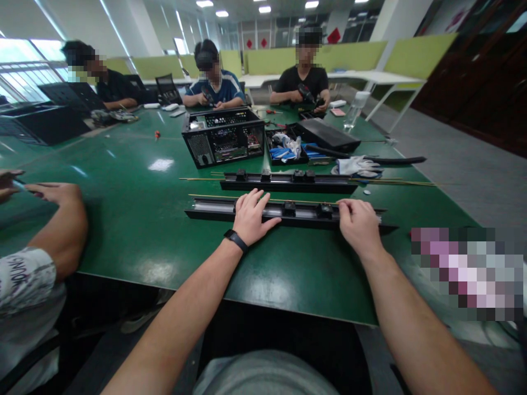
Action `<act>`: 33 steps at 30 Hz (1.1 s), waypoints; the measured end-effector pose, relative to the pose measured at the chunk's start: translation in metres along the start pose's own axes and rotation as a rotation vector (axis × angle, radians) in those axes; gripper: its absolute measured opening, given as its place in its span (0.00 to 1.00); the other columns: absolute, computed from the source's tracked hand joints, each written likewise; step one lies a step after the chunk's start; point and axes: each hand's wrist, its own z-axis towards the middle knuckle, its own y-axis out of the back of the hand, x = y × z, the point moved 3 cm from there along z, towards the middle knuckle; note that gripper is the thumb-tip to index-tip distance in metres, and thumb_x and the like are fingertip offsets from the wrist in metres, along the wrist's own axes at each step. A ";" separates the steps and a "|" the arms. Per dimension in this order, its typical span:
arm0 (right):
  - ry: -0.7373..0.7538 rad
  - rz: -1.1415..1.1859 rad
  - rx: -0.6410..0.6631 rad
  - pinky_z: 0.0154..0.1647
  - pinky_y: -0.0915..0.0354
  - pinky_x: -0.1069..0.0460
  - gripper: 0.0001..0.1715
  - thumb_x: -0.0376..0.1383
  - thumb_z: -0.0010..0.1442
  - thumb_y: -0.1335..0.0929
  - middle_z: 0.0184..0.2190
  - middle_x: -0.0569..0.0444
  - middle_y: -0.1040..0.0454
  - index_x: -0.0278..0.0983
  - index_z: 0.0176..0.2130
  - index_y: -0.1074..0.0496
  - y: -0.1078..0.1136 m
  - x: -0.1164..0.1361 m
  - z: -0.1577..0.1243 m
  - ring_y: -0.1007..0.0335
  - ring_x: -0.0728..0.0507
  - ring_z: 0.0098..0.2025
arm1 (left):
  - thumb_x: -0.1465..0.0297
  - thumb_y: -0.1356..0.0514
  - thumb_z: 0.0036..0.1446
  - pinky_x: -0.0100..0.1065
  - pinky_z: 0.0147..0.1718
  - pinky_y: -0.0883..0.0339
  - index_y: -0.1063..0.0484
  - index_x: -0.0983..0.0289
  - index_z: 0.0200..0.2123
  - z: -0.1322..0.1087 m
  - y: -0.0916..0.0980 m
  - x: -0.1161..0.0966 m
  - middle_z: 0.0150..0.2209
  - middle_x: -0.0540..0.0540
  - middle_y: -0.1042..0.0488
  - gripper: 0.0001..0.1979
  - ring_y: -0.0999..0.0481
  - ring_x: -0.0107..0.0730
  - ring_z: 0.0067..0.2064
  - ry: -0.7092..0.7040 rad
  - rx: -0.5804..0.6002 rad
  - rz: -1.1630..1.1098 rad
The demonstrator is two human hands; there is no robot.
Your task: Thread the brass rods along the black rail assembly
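Observation:
A long black channel-shaped rail (214,209) lies across the green table in front of me, with small black blocks (290,208) sitting along it. My left hand (252,216) rests over its middle, fingers spread and open, and covers part of the rail. Along the far edge runs a thin brass-coloured rod (300,199). My right hand (359,224) is closed in a pinch at the rail's right end, where the rod meets the fingertips; the hand hides the exact grip. Just beyond lies a second black rail (284,185) with similar blocks and thin rods.
Behind the rails stand an opened computer case (226,142) and a black tray (288,159) with gloves. Work gloves (358,166), a black lid (327,134) and a bottle (356,109) are to the right. Co-workers sit opposite; another person's hand (60,193) is at left.

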 end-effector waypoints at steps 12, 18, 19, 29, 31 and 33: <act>0.060 0.112 -0.022 0.56 0.32 0.39 0.15 0.42 0.70 0.34 0.43 0.44 0.17 0.39 0.43 0.19 -0.001 0.010 -0.001 0.25 0.34 0.49 | 0.53 0.28 0.62 0.56 0.73 0.45 0.28 0.63 0.67 0.001 0.000 -0.002 0.69 0.67 0.28 0.36 0.35 0.57 0.75 0.011 0.012 -0.007; 0.032 0.100 -0.018 0.54 0.34 0.39 0.12 0.43 0.69 0.34 0.40 0.45 0.18 0.41 0.38 0.23 -0.003 0.011 0.002 0.27 0.35 0.46 | 0.53 0.28 0.62 0.57 0.74 0.46 0.29 0.63 0.68 0.001 0.000 -0.003 0.69 0.67 0.29 0.36 0.36 0.57 0.75 0.013 0.017 -0.014; 0.033 0.091 -0.016 0.54 0.34 0.39 0.12 0.43 0.69 0.34 0.40 0.45 0.19 0.41 0.38 0.24 -0.003 0.011 0.002 0.27 0.35 0.46 | 0.53 0.28 0.62 0.57 0.74 0.46 0.29 0.62 0.68 0.001 0.000 -0.003 0.70 0.67 0.29 0.36 0.36 0.57 0.75 0.014 0.017 -0.015; -0.205 -0.077 -0.066 0.53 0.37 0.40 0.08 0.39 0.63 0.35 0.39 0.43 0.25 0.41 0.35 0.28 0.012 -0.030 0.008 0.33 0.34 0.45 | 0.53 0.29 0.63 0.55 0.74 0.46 0.29 0.62 0.68 0.000 0.000 0.000 0.70 0.67 0.29 0.36 0.36 0.55 0.75 0.001 0.008 -0.002; -0.346 -0.127 -0.085 0.53 0.38 0.40 0.09 0.38 0.64 0.37 0.39 0.43 0.26 0.40 0.35 0.28 0.019 -0.042 0.009 0.35 0.35 0.45 | 0.53 0.29 0.63 0.55 0.73 0.46 0.29 0.62 0.68 -0.001 0.000 0.000 0.69 0.67 0.28 0.35 0.35 0.56 0.75 -0.003 -0.001 -0.002; -0.470 -0.173 -0.113 0.53 0.39 0.40 0.11 0.37 0.64 0.37 0.40 0.42 0.27 0.39 0.36 0.26 0.026 -0.051 0.009 0.36 0.35 0.45 | 0.53 0.29 0.63 0.56 0.73 0.45 0.29 0.62 0.68 -0.001 0.000 0.000 0.69 0.67 0.29 0.35 0.35 0.56 0.75 -0.005 -0.002 -0.003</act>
